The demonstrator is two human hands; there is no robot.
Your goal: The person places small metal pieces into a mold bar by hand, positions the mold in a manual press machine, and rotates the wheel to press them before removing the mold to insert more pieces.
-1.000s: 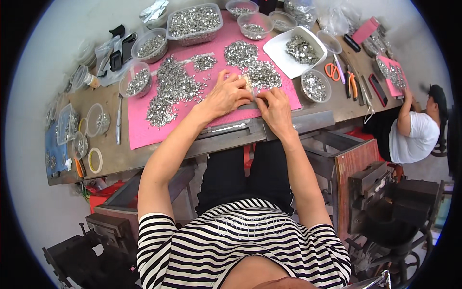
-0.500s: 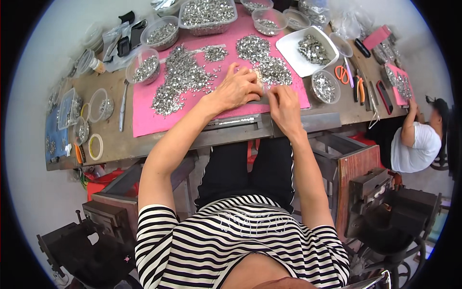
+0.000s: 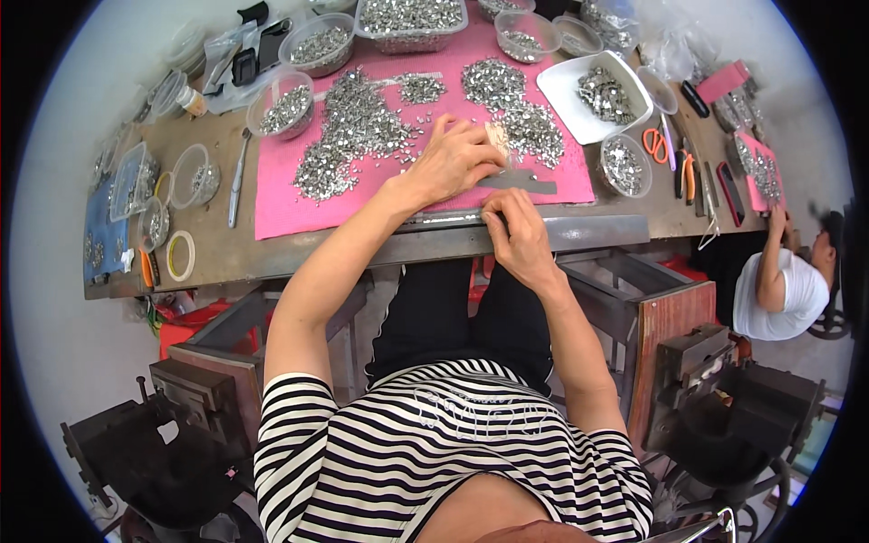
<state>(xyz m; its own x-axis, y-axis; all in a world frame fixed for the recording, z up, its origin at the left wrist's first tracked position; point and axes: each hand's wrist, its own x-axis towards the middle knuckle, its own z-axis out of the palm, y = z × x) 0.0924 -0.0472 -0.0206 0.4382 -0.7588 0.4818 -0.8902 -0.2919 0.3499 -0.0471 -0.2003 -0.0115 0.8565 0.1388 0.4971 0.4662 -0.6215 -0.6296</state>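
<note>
My left hand is over the pink mat, its fingers bent and drawn together beside a pale beige piece. Whether that piece is in the grip is hard to make out. My right hand pinches at the right end of a narrow metal rail along the table's front edge; anything in the pinch is too small to name. A row of shiny bits lies in the rail. Between the hands rests a flat grey strip. Small silvery metal pieces form a large heap and another heap on the mat.
Plastic tubs of metal pieces line the back, with a white tray at right. Orange-handled scissors, pliers and a tape ring lie on the table. A co-worker sits at far right.
My right hand has moved from the mat toward me, down to the rail at the table's edge. The grey strip now shows. My left hand stays beside the beige piece.
</note>
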